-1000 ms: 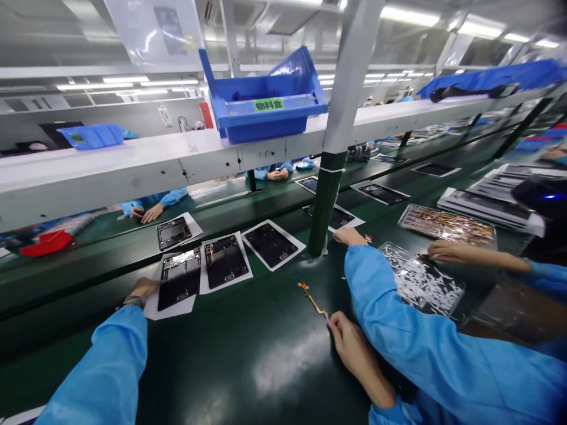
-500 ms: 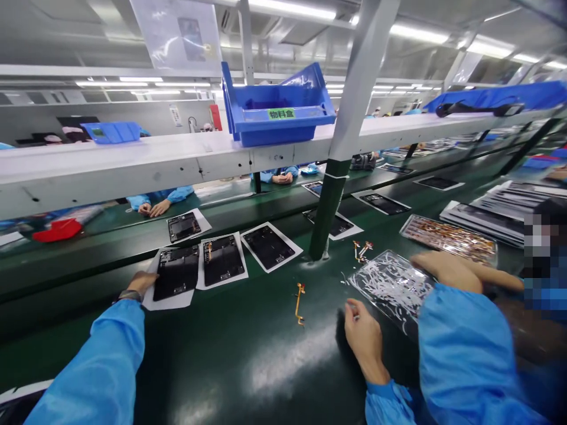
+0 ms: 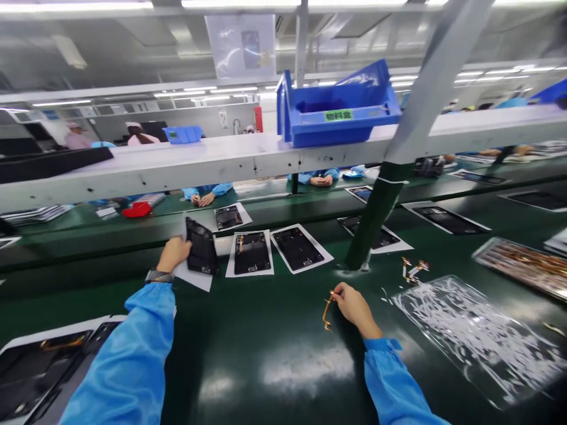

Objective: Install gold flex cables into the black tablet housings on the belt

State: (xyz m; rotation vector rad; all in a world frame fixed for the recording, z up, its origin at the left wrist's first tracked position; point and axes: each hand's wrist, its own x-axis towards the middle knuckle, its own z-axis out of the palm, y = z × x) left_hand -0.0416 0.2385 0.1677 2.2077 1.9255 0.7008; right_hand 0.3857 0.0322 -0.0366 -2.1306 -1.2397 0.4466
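Observation:
My left hand (image 3: 175,254) grips the left edge of a black tablet housing (image 3: 201,248), which is tilted up off its white sheet (image 3: 195,276). My right hand (image 3: 352,306) pinches the upper end of an orange flex cable (image 3: 328,313) between thumb and fingers, over the green bench. Two more housings lie flat on white sheets near the left hand: one with an orange cable on it (image 3: 252,252), another plain black (image 3: 297,248). To the right of my right hand is a clear tray of white strips (image 3: 478,330).
A tray of orange cables (image 3: 527,265) sits at far right, and loose cables (image 3: 414,270) lie behind the strip tray. A slanted post (image 3: 381,206) rises from the bench to a white shelf holding a blue bin (image 3: 339,115). More housings (image 3: 48,360) lie at lower left.
My left hand has lifted and tilted the housing that lay flat. My right hand has moved to the loose flex cable and taken its end. The view has swung left; the neighbour's arm is gone.

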